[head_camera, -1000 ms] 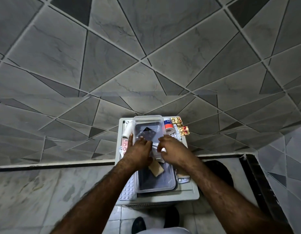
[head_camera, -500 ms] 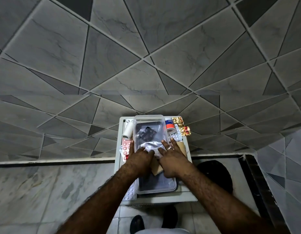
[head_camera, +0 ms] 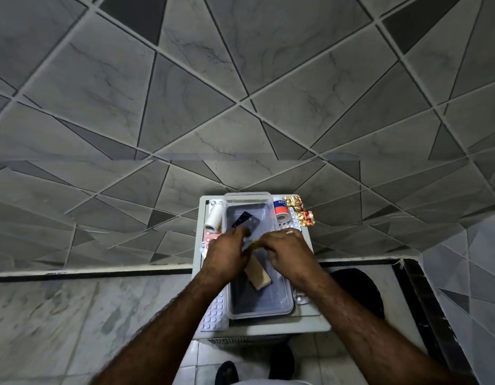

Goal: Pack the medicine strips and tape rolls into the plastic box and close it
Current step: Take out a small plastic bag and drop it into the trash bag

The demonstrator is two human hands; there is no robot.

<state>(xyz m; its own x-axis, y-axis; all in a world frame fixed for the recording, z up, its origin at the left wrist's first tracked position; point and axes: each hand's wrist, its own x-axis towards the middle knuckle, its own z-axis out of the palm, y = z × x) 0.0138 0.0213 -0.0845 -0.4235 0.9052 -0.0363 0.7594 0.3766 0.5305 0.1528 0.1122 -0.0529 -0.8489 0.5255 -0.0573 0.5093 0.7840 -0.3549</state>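
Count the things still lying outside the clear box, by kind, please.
Tape rolls: 2, white and red-and-blue
Gold foil strips: 2
Pink strip: 1
White or silver strips: 3
Total: 8 that I can see

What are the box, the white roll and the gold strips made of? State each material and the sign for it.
Box: clear, glossy plastic by the look; its contents and the stool show through the walls.
White roll: matte cloth or paper tape, apparently; dull white with no shine and a hollow core.
Gold strips: probably metal foil; crinkled, with bright glints.
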